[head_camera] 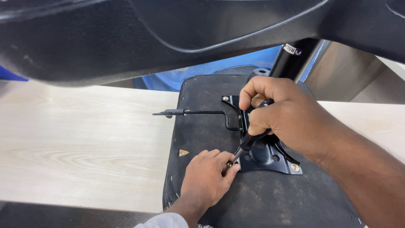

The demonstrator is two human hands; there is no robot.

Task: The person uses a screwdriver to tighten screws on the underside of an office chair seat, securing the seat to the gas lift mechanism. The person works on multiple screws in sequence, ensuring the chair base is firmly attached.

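- 2 hands work together: right hand (278, 114) is clenched around the screwdriver (249, 141) handle; left hand (209, 175) pinches its tip at the screw.
- Mounting plate (270, 154) lies on the upturned seat (219, 126), right on the tabletop (84, 143).
- Judgement: hold the shaft upright, pressing firmly.

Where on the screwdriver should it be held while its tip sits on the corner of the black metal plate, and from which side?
Hold the screwdriver by its thick black handle, coming from above and the right, as the right hand does. The shaft slants down and left to the plate, so the left hand can steady the narrow tip from below.
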